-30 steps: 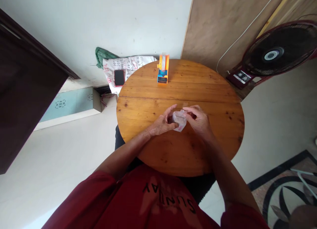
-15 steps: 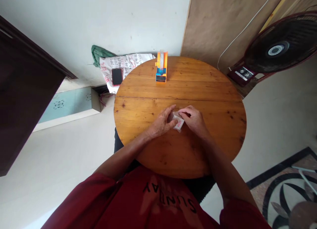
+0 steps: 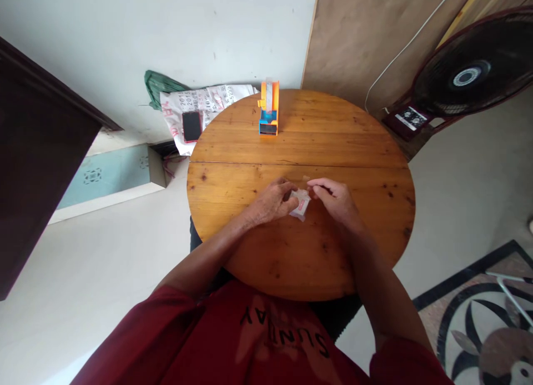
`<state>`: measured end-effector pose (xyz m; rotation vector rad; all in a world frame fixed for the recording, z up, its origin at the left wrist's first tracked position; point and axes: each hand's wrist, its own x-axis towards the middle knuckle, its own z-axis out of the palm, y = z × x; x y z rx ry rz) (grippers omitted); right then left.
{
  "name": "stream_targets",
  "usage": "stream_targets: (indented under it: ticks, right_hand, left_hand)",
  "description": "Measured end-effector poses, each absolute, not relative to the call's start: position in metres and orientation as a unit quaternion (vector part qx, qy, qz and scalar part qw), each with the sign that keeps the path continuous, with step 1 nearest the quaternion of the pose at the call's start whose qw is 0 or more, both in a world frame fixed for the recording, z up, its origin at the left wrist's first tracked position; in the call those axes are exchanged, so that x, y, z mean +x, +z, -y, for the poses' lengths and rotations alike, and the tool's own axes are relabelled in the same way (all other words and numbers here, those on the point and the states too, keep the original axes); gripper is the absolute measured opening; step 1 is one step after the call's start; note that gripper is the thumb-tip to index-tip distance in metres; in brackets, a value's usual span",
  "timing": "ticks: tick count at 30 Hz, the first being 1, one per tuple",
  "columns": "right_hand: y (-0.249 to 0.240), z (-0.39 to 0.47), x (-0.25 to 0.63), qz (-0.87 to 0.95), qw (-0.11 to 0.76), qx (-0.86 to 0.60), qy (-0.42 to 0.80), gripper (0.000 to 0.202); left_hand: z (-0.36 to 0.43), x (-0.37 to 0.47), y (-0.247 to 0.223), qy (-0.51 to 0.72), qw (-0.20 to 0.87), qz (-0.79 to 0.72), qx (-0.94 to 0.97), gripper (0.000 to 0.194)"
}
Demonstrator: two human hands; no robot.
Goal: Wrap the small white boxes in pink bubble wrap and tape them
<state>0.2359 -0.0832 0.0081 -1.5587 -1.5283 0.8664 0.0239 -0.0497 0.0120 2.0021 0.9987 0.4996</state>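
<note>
While my left hand (image 3: pixel 272 200) grips the small whitish packet (image 3: pixel 300 206) over the table (image 3: pixel 353 151), thumb on top, my right hand (image 3: pixel 335 199) holds thumb and forefinger close together by its far edge; I can't tell whether they pinch anything. I seem to be working that edge, which calls for steadiness and light fingertips.

The left arm (image 3: pixel 204 257) slants up from the bottom left toward the middle of the picture. The left hand (image 3: pixel 272 200) is there, back side up, with its fingers bent and its thumb (image 3: pixel 291 204) poking to the right. The right arm (image 3: pixel 378 285) comes up from the bottom right and leans left. The right hand (image 3: pixel 337 200) points left, its thumb and pointer finger close together (like a little beak). The two hands are near but apart.
</note>
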Motion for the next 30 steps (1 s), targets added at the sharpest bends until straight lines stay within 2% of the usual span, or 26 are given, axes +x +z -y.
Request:
stream_targets:
  ticks: [3,8,12,15,19,23,26,30]
  right_hand:
    - [0.009,0.083,0.251,0.562,0.385,-0.656,0.325,0.023]
    - [0.012,0.073,0.249,0.594,0.283,-0.681,0.321,0.021]
    - [0.013,0.059,0.233,0.611,0.245,-0.701,0.274,0.022]
    - [0.011,0.050,0.229,0.602,0.223,-0.711,0.288,0.025]
    - [0.000,0.041,0.234,0.582,0.250,-0.703,0.324,0.022]
    - [-0.008,0.034,0.241,0.635,0.277,-0.665,0.280,0.025]
    - [-0.006,0.027,0.241,0.704,0.226,-0.623,0.256,0.024]
    - [0.000,0.018,0.236,0.741,0.156,-0.612,0.228,0.014]
  left_hand:
    - [0.048,0.024,0.012,0.191,0.407,-0.396,0.801,0.037]
    - [0.050,0.024,0.009,0.204,0.400,-0.405,0.796,0.036]
    - [0.053,0.025,0.006,0.219,0.397,-0.407,0.793,0.037]
    - [0.055,0.025,0.005,0.224,0.394,-0.408,0.793,0.038]
    - [0.056,0.025,0.003,0.233,0.394,-0.405,0.791,0.038]
    - [0.058,0.025,0.002,0.242,0.404,-0.404,0.784,0.038]
    - [0.059,0.025,0.002,0.251,0.412,-0.405,0.777,0.035]
    - [0.061,0.025,0.001,0.254,0.416,-0.407,0.772,0.035]
